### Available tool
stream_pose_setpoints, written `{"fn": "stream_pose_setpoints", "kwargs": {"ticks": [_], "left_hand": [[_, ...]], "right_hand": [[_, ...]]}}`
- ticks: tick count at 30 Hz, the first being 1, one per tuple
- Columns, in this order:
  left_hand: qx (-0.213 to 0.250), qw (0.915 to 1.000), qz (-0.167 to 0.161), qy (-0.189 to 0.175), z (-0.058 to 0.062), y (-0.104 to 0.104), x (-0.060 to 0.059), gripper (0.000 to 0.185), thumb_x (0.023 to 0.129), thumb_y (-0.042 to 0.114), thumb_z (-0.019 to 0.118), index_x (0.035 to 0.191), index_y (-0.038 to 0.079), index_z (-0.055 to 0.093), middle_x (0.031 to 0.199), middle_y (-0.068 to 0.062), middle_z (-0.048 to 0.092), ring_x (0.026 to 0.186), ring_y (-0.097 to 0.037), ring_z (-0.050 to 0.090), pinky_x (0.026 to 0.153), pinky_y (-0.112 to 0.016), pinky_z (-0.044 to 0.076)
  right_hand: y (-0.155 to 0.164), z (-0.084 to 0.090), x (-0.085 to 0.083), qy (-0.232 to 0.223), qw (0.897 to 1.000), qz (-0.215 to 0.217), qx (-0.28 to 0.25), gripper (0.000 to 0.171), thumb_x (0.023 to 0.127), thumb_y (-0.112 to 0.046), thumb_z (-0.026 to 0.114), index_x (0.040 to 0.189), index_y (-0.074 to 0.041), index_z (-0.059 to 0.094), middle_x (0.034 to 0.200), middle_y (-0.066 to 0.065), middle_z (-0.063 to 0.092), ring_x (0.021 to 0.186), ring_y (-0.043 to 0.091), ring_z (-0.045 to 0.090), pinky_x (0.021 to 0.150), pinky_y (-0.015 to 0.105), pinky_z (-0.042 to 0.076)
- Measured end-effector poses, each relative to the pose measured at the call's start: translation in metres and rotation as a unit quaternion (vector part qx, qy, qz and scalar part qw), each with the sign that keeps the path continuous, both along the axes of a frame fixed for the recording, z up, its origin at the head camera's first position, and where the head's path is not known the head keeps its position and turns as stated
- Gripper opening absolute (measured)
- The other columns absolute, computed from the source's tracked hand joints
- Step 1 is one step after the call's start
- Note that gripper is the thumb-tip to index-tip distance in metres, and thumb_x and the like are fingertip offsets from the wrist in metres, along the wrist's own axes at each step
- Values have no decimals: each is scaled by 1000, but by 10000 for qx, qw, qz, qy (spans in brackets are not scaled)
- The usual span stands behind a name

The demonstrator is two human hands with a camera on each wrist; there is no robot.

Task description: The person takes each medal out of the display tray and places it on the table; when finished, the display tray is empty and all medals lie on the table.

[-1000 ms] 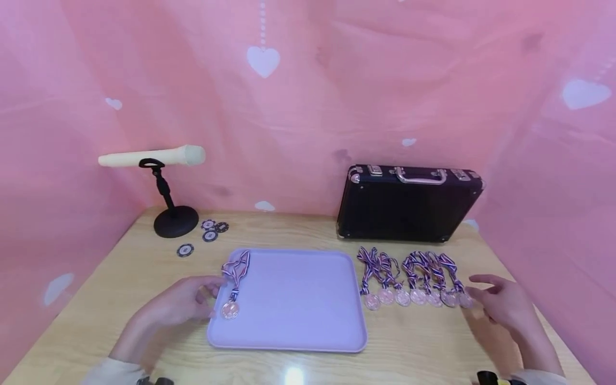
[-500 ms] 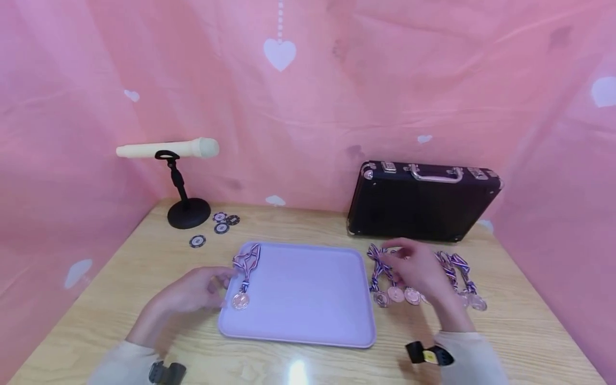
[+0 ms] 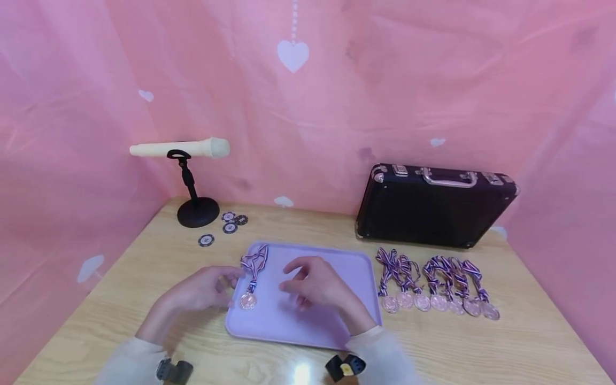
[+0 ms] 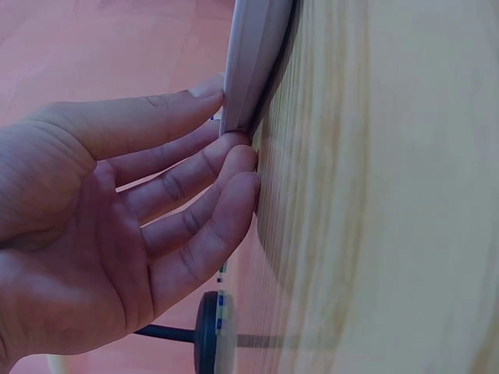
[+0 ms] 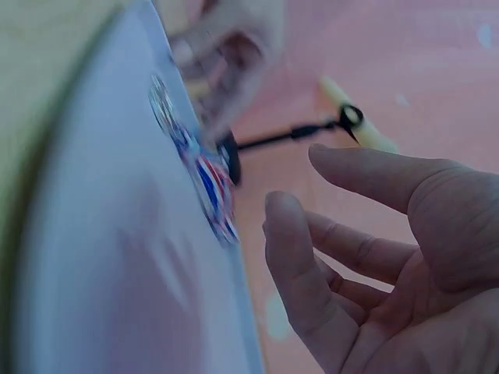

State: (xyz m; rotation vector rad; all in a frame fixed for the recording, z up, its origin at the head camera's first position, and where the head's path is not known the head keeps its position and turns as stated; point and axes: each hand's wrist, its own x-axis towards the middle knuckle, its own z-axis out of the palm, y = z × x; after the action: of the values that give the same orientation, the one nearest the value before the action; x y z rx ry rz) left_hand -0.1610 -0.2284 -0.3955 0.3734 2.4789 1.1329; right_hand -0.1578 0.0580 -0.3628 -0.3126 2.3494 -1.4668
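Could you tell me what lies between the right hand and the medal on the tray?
Only bare tray: in the head view the right hand hovers over its middle, and a strip of lilac surface separates it from the medal near the left rim.

A small staged booth, like a makeshift studio set for an award ceremony or game. Pink fabric printed with white hearts (image 3: pixel 293 55) drapes the back and both sides, closing in a light wooden table (image 3: pixel 481 342). At the upper left of the table, a cream microphone (image 3: pixel 180 148) lies across a black desk stand, with poker chips (image 3: pixel 229 223) beside it. At the right rear stands a black case (image 3: pixel 435 207) with metal latches. Ribboned medals (image 3: pixel 435 280) line up before it, next to a lilac tray (image 3: pixel 332 256).
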Motion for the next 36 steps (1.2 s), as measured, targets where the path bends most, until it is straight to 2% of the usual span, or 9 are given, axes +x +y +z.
{"fn": "stream_pose_setpoints", "kwargs": {"ticks": [3,7,13,18,22,27,30,36], "left_hand": [[-63,10000,-18,28,0,1,1,64,85,3,83,146,7,62,112,-7,66,88,-20,61,74,-35,56],[-72,9999,-90,75,1,0,2,63,84,3,83,144,5,62,111,-8,66,89,-20,62,76,-34,56],[-21,9999,-155,1,2,-1,2,63,85,3,82,144,3,62,112,-9,67,88,-20,62,73,-33,55],[-137,9999,-95,29,2,0,1,62,86,3,82,145,6,63,113,-8,67,86,-19,62,73,-33,55],[-148,9992,-252,255,3,-1,0,63,84,5,84,144,4,63,112,-9,68,84,-17,63,71,-32,55],[-94,9989,-322,334,3,-1,0,64,82,4,85,142,3,64,113,-9,70,88,-17,64,73,-32,56],[-120,9989,-311,325,4,-1,0,63,82,4,85,142,3,64,113,-9,70,89,-17,64,72,-32,56],[-25,9991,-305,293,4,-2,0,62,82,2,84,141,1,64,109,-9,68,81,-17,63,69,-32,54]], "right_hand": [[-19,-6,2,-105,9998,65,124,43,88,-16,84,123,3,69,78,16,71,46,13,63,47,31,56],[-42,-14,6,-269,9990,-58,340,45,86,-18,87,122,1,68,75,10,67,45,14,62,46,27,53],[-64,-26,13,-520,9966,-231,603,35,84,-18,88,104,-3,64,62,10,66,40,12,58,42,27,52],[-73,-30,12,-325,9945,-315,948,33,83,-20,90,95,-6,63,64,8,64,39,11,57,40,25,49],[-79,-31,10,-114,9918,-344,1224,32,83,-21,90,87,-8,62,66,5,63,39,11,56,38,22,44],[-84,-34,11,225,9880,-228,1512,34,82,-21,89,73,-10,58,58,3,62,35,8,54,37,22,41],[-82,-34,10,335,9873,-182,1545,33,80,-18,90,75,-10,59,62,4,62,36,9,55,38,23,43],[-74,-32,9,82,9895,-258,1417,34,78,-12,92,85,-8,58,67,7,63,37,11,56,39,24,47]]}}
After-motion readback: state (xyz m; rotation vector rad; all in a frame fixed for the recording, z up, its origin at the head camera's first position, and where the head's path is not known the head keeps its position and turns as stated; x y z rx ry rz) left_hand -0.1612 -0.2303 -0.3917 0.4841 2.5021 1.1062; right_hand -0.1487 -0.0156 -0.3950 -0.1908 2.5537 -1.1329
